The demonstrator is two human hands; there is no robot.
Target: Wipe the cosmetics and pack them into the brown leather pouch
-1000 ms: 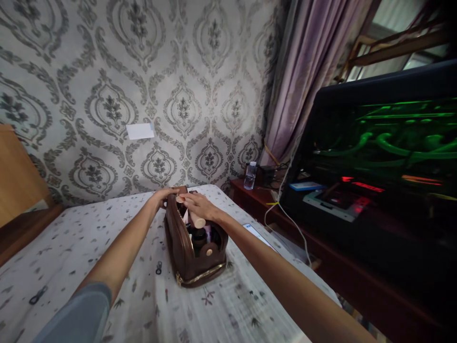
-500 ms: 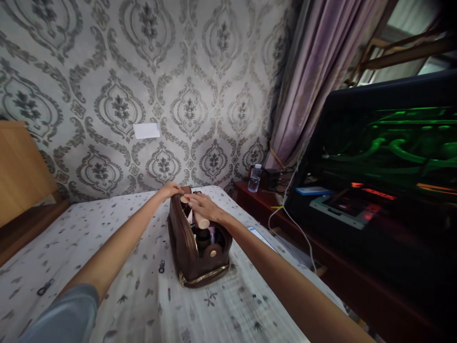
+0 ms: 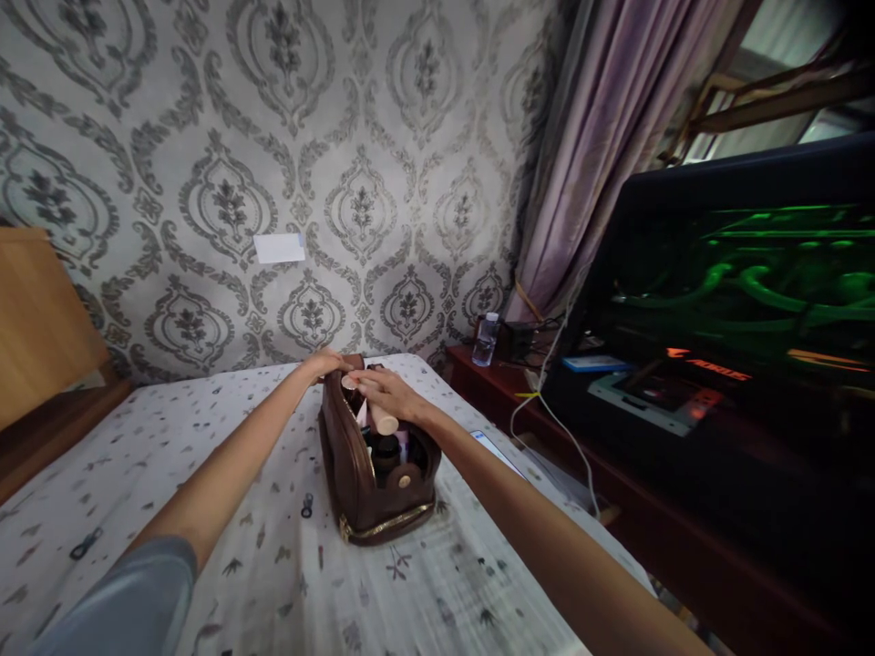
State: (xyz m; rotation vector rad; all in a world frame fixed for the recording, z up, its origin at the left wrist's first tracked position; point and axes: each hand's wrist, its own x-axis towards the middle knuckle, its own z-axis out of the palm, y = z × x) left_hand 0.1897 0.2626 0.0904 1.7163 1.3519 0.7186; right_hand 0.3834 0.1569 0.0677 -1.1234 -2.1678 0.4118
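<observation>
A brown zippered bag (image 3: 348,465) stands open on the patterned bedsheet (image 3: 273,565), with bottles and tubes inside. My left hand (image 3: 328,363) is at the bag's far left edge, its fingers bent over the rim. My right hand (image 3: 386,394) reaches over the opening, fingers stretched out on the items near the far end. Beneath it lies a beige tube (image 3: 384,422); a round-topped item (image 3: 350,383) touches its fingertips. A dark jar (image 3: 386,448) sits nearer the front flap.
On the right, a phone (image 3: 493,449) lies on the bed's edge. Beyond it a clear bottle (image 3: 485,341) stands on a dark red table (image 3: 458,361), beside cables and a large black computer case (image 3: 684,456) lit green inside. A wooden headboard-like panel (image 3: 41,319) is at left.
The view has shifted slightly, so the bag appears a little further left and higher. Both hands keep nearly the same places at the bag.
</observation>
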